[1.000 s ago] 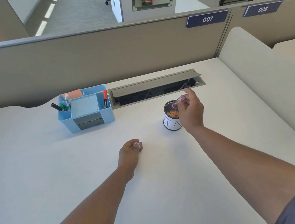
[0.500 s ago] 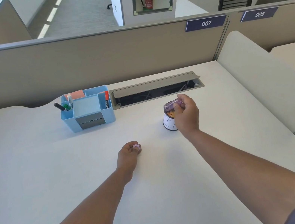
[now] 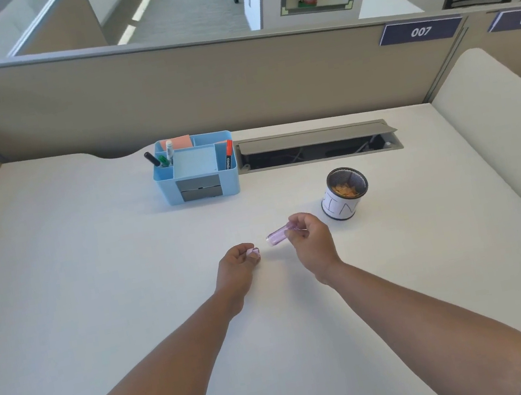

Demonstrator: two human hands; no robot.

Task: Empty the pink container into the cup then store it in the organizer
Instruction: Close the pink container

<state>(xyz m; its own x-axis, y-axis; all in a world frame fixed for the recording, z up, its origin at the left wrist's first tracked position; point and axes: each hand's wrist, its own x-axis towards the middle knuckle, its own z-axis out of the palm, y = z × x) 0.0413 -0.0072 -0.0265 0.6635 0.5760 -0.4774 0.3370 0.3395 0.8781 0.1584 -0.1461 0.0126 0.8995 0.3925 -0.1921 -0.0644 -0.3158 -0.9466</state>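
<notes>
My right hand (image 3: 312, 240) grips a small clear pink container (image 3: 277, 234), held sideways above the desk with its open end pointing left. My left hand (image 3: 237, 267) rests on the desk, fingers closed on a small pink lid (image 3: 253, 252). The two hands are a short gap apart. A cup (image 3: 344, 194) with a black mesh rim and white band stands to the right of my right hand; small orange pieces lie inside it. The blue organizer (image 3: 195, 168) stands further back, left of the cup.
Markers (image 3: 228, 154) and pink notes (image 3: 180, 141) stand in the organizer's compartments. An open cable tray (image 3: 316, 147) is set into the white desk (image 3: 95, 296) behind the cup. Beige partition panels close the back and both sides.
My right hand has drawn the pink container away from above the cup, down and to the left, close to my left hand. My left hand has stayed put, still holding the lid.
</notes>
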